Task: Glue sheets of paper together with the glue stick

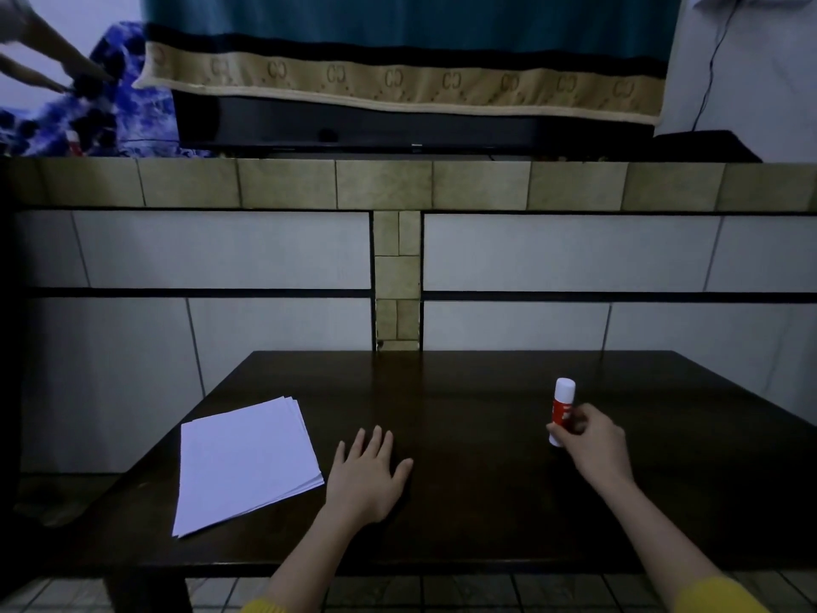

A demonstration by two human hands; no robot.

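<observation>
I see a dark wooden table set against a tiled wall. My left hand lies palm down on the tabletop near the middle, fingers straight and slightly spread, holding nothing. At its nine o'clock, just beside it but not touching, sits a loose stack of white paper, its sheets fanned a little at the far edge and turned at an angle to the table's front edge.

My right hand is at about three o'clock from the left one, well apart from it. Its thumb and fingertips pinch the lower part of the glue stick, which stands roughly upright with its white cap on top and a red band round the body. I cannot tell whether the base touches the table. Yellow sleeve cuffs show at the bottom of the view.

At twelve o'clock, above the tiled ledge, hangs a teal blanket with a tan border.
</observation>
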